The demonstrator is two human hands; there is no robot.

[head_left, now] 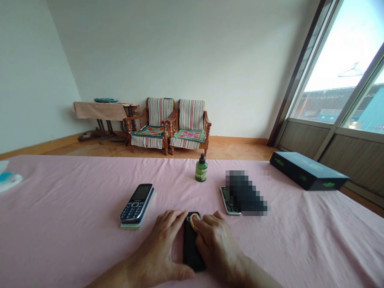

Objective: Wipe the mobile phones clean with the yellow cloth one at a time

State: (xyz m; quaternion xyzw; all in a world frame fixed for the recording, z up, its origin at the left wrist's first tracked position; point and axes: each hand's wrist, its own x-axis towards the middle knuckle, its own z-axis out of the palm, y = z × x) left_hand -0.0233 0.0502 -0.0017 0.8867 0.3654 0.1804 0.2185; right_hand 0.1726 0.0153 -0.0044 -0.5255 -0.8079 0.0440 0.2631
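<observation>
A black mobile phone point(192, 250) lies back side up on the pink cloth, its camera end pointing away from me. My left hand point(160, 244) braces it from the left, fingertips at the upper edge and thumb by the lower end. My right hand point(217, 242) is closed on a small pale yellow pad point(194, 222) and presses it on the phone near the camera. Part of the pad is hidden under my fingers. To the left, a dark blue keypad phone point(138, 204) rests on a lighter one. On the right, another keypad phone point(229, 202) lies partly covered by a blurred dark object point(247, 196).
A green bottle with a black cap point(201, 170) stands beyond my hands. At the right lies a black box point(309, 170). A white and blue packet point(9, 180) sits at the far left on the pink cloth point(75, 192). Two wooden chairs point(189, 120) stand by the wall.
</observation>
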